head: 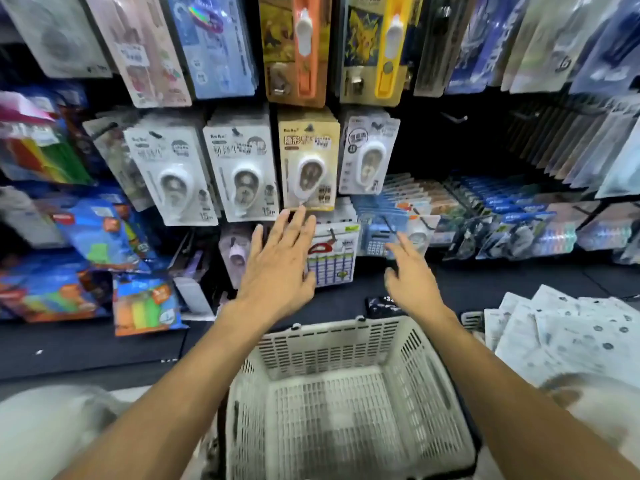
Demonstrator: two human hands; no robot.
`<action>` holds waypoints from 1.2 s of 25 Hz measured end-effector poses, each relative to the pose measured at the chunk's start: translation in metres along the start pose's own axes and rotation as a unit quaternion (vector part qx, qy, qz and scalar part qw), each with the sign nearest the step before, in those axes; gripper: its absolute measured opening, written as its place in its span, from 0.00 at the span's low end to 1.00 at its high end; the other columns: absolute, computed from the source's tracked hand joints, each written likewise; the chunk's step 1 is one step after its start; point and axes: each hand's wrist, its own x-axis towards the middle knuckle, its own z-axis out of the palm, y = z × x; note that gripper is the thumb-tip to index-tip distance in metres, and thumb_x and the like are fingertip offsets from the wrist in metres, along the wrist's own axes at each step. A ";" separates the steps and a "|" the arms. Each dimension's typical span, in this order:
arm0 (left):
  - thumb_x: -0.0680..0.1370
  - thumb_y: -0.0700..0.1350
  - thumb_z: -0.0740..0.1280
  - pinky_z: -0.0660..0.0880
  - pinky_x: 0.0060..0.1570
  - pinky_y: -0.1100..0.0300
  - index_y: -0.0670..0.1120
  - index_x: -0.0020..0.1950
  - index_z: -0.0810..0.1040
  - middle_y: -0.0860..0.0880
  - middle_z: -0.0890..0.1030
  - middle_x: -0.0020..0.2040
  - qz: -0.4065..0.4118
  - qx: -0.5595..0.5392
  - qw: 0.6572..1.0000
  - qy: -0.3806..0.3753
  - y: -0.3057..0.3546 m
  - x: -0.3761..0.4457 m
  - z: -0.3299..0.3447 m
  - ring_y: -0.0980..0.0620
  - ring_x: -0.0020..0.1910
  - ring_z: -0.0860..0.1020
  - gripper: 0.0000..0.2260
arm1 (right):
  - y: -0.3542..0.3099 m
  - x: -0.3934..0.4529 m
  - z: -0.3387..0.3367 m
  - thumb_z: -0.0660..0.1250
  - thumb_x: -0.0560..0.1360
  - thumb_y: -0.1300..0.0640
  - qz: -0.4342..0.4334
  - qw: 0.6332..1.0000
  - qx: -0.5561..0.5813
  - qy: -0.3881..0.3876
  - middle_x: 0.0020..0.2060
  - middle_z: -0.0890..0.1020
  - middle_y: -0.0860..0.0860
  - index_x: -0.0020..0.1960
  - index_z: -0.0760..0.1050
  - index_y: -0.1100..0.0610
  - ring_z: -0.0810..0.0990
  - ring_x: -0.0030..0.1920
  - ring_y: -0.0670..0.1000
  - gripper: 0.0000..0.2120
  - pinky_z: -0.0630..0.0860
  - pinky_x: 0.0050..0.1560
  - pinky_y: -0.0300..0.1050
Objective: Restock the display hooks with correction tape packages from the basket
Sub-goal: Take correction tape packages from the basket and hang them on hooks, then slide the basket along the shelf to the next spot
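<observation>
**Basket bare, both hands up at the correction tape row**

From the head camera, our only view, we look down over a white slotted basket (pixel 349 386) held low between our forearms. Its floor shows through the mesh and we can make out no package left in it, though the picture is soft with blur.

Our left hand (pixel 277 261) is raised in front of the display, fingers spread and flat, gripping nothing; its fingertips (pixel 300 216) reach just under the bottom edge of the tan correction tape package (pixel 308 161). Our right hand (pixel 410 275) is lifted beside it, lower and to the right, fingers loosely parted and likewise carrying nothing, near the blue calculator cards (pixel 379 237).

The correction tape packages hang on the hooks in a row: two white-carded stacks (pixel 239 171) to the left of the tan one, and another white-carded stack (pixel 367 157) to its right. All four hooks look well filled.

We judge that the hanging itself is at or near its end, and that the step in hand is tidying: squaring the fronts of the stacks. The next move, as we read it, calls for a light flat push on the tan stack so it sits straight, without knocking the neighbouring cards off their hooks. A loose pile of white packets (pixel 561 334) lies on the shelf to the right; we cannot tell what they are.
</observation>
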 end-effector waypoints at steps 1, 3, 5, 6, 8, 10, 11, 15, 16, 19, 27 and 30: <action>0.80 0.52 0.64 0.42 0.79 0.44 0.50 0.84 0.43 0.51 0.41 0.84 -0.010 0.001 1.000 -0.018 0.001 -0.014 0.009 0.49 0.83 0.41 0.39 | 0.015 -0.021 0.017 0.62 0.81 0.60 0.060 0.997 0.013 -0.042 0.81 0.57 0.52 0.76 0.66 0.55 0.65 0.76 0.58 0.24 0.70 0.69 0.55; 0.80 0.51 0.64 0.44 0.79 0.42 0.49 0.84 0.44 0.50 0.43 0.85 -0.019 0.008 0.997 -0.078 0.009 -0.042 0.031 0.47 0.83 0.43 0.39 | 0.038 -0.068 0.047 0.64 0.78 0.59 0.181 0.976 0.040 -0.114 0.76 0.66 0.58 0.73 0.70 0.58 0.70 0.72 0.61 0.24 0.70 0.69 0.53; 0.81 0.51 0.63 0.43 0.79 0.40 0.49 0.84 0.43 0.48 0.43 0.85 -0.022 0.011 0.990 -0.139 0.019 -0.061 0.057 0.46 0.83 0.43 0.38 | 0.053 -0.106 0.067 0.65 0.78 0.54 0.281 0.946 0.053 -0.151 0.72 0.70 0.59 0.73 0.69 0.59 0.71 0.69 0.63 0.25 0.70 0.68 0.52; 0.82 0.52 0.62 0.43 0.79 0.40 0.49 0.84 0.41 0.48 0.42 0.85 -0.031 0.007 0.987 -0.156 0.025 -0.069 0.070 0.46 0.83 0.43 0.38 | 0.058 -0.119 0.073 0.65 0.78 0.51 0.305 0.938 0.040 -0.160 0.73 0.68 0.58 0.75 0.66 0.58 0.69 0.71 0.63 0.28 0.68 0.70 0.54; 0.82 0.56 0.60 0.41 0.79 0.39 0.50 0.83 0.39 0.47 0.41 0.84 -0.055 0.002 0.986 -0.159 0.035 -0.081 0.096 0.45 0.83 0.42 0.39 | 0.067 -0.135 0.081 0.65 0.77 0.50 0.312 0.937 -0.001 -0.157 0.75 0.64 0.56 0.78 0.59 0.56 0.65 0.73 0.62 0.32 0.63 0.72 0.58; 0.82 0.61 0.58 0.39 0.78 0.39 0.52 0.83 0.37 0.47 0.40 0.84 -0.069 -0.004 0.986 -0.153 0.040 -0.090 0.117 0.45 0.83 0.40 0.39 | 0.072 -0.145 0.085 0.66 0.75 0.53 0.303 0.947 -0.029 -0.108 0.73 0.65 0.56 0.77 0.59 0.56 0.65 0.71 0.63 0.33 0.63 0.70 0.61; 0.82 0.63 0.57 0.39 0.78 0.40 0.53 0.83 0.37 0.47 0.40 0.84 -0.071 -0.010 0.986 -0.154 0.041 -0.093 0.128 0.45 0.83 0.40 0.39 | 0.076 -0.151 0.088 0.67 0.74 0.54 0.307 0.947 -0.055 -0.071 0.71 0.67 0.58 0.75 0.61 0.57 0.66 0.70 0.64 0.31 0.64 0.69 0.62; 0.83 0.61 0.57 0.41 0.79 0.41 0.53 0.83 0.38 0.48 0.41 0.84 -0.068 -0.043 0.983 -0.166 0.038 -0.095 0.152 0.46 0.83 0.41 0.37 | 0.094 -0.164 0.088 0.65 0.77 0.53 0.395 0.914 -0.055 -0.074 0.67 0.73 0.64 0.76 0.56 0.62 0.73 0.65 0.66 0.33 0.72 0.64 0.61; 0.83 0.61 0.57 0.41 0.80 0.42 0.53 0.83 0.39 0.48 0.42 0.84 -0.070 -0.050 0.982 -0.165 0.037 -0.093 0.155 0.46 0.83 0.41 0.37 | 0.097 -0.163 0.088 0.64 0.78 0.53 0.395 0.914 -0.030 -0.091 0.65 0.75 0.65 0.77 0.55 0.64 0.76 0.64 0.66 0.33 0.74 0.63 0.58; 0.83 0.59 0.58 0.41 0.80 0.43 0.53 0.83 0.40 0.48 0.42 0.85 -0.088 -0.072 0.980 -0.165 0.031 -0.089 0.158 0.47 0.83 0.41 0.36 | 0.069 -0.162 0.097 0.62 0.79 0.51 0.357 0.923 0.017 -0.143 0.61 0.79 0.62 0.73 0.63 0.64 0.78 0.60 0.62 0.27 0.73 0.57 0.48; 0.83 0.57 0.59 0.41 0.79 0.42 0.53 0.84 0.41 0.48 0.44 0.85 -0.144 -0.103 0.975 -0.135 0.017 -0.094 0.147 0.47 0.83 0.42 0.36 | -0.055 -0.179 0.178 0.60 0.81 0.45 0.212 0.790 0.352 -0.455 0.70 0.75 0.46 0.76 0.66 0.44 0.77 0.64 0.54 0.23 0.78 0.55 0.46; 0.83 0.57 0.58 0.42 0.80 0.42 0.53 0.83 0.40 0.48 0.44 0.85 -0.155 -0.093 0.974 -0.137 0.013 -0.099 0.138 0.47 0.83 0.42 0.36 | -0.057 -0.170 0.188 0.60 0.82 0.43 0.156 0.836 0.249 -0.464 0.74 0.71 0.49 0.77 0.67 0.50 0.72 0.67 0.52 0.25 0.71 0.65 0.47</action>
